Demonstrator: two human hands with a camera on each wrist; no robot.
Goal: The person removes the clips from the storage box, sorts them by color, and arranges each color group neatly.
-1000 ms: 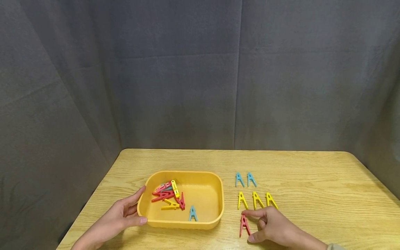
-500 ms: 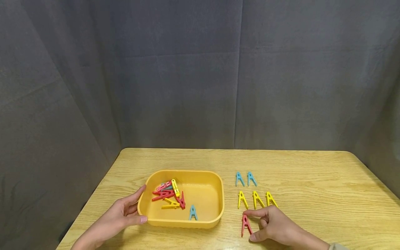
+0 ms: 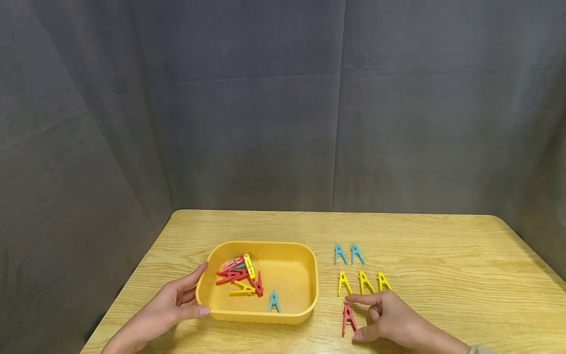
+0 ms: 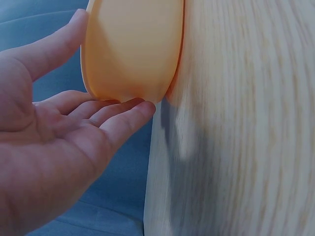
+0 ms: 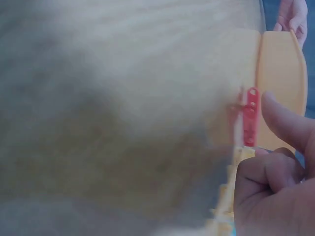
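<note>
A red clothespin (image 3: 348, 319) lies flat on the wooden table (image 3: 442, 275), below a row of three yellow clothespins (image 3: 364, 282). My right hand (image 3: 360, 317) rests beside it, with the index finger stretched past its top and the thumb (image 5: 285, 123) near its lower end. The wrist view shows a small gap between the thumb and the red clothespin (image 5: 251, 116). My left hand (image 3: 187, 297) rests against the left end of the yellow tray (image 3: 261, 243), thumb along the rim and straight fingers (image 4: 123, 110) touching the tray (image 4: 133, 49) wall.
Inside the tray a pile of red, yellow and teal clothespins (image 3: 239, 275) lies at the left, and one blue clothespin (image 3: 274, 301) lies near the front wall. Two blue clothespins (image 3: 348, 254) lie side by side above the yellow row. Grey curtains surround the table.
My right hand's index finger and thumb have eased off the red clothespin, which now lies a little straighter. The left hand and tray have not moved.
</note>
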